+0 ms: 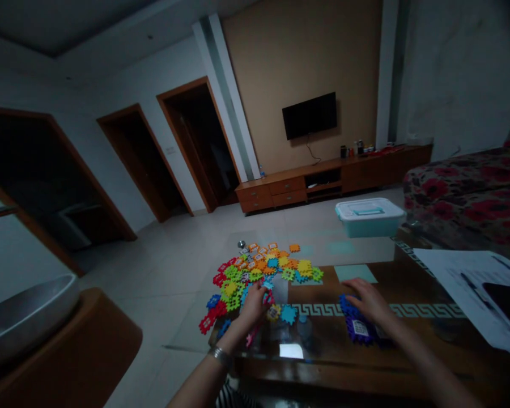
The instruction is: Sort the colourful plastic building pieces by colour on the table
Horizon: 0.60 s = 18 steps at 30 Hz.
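My left hand [254,301], a metal band on its wrist, reaches into the near side of a heap of interlocking puzzle tiles [261,263] in red, orange, yellow, green and blue. Its fingers are bent together at the tips; what they hold, if anything, is hidden. A pink tile [269,297] shows beside the fingertips. Further right, my right hand [368,297] hovers over or rests on a blue tile [344,304], thumb and fingers apart. Just below that lie purple tiles [359,330], one with a white printed label, partly under this hand.
The tiles lie on a glass-topped table [318,354]. A teal lidded box [369,218] stands at its far right. Papers [459,277] with a pen and a dark flat object lie right. A small clear bottle [305,328] is near the front edge. A flowered sofa [471,187] sits beyond.
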### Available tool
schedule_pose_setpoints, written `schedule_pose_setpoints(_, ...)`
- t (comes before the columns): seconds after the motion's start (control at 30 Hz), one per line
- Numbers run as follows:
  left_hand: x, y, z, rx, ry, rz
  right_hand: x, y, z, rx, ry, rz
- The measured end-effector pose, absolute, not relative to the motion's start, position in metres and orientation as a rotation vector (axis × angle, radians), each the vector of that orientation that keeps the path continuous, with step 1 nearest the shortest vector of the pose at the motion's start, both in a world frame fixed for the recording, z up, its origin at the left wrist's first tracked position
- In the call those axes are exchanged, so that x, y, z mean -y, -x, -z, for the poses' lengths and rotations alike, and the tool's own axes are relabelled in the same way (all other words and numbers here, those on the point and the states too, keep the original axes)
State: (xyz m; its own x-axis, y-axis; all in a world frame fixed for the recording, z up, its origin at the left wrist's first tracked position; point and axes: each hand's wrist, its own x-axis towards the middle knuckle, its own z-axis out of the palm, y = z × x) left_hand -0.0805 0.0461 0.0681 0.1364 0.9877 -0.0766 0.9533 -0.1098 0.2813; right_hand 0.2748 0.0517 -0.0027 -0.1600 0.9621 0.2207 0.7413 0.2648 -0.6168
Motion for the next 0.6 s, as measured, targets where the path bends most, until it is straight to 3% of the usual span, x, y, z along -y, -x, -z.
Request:
schedule_pose_setpoints(0.17,-0.043,0.132,-0.062,-2.109,-2.074,-0.007,-0.037,-0.158,-0.007,2.151,1.489,-0.633)
schedule_pose_setpoints(0.3,-0.048,0.138,-0.051,-2.144,-2.056,0.037,-0.028,-0.089,-0.014,2.256,1.704,-0.570)
schedule_pose_setpoints(0.6,-0.068,0.147,-0.032,-2.058,-2.058,-0.055,-0.047,-0.074,-0.011,2.426,1.774,-0.334)
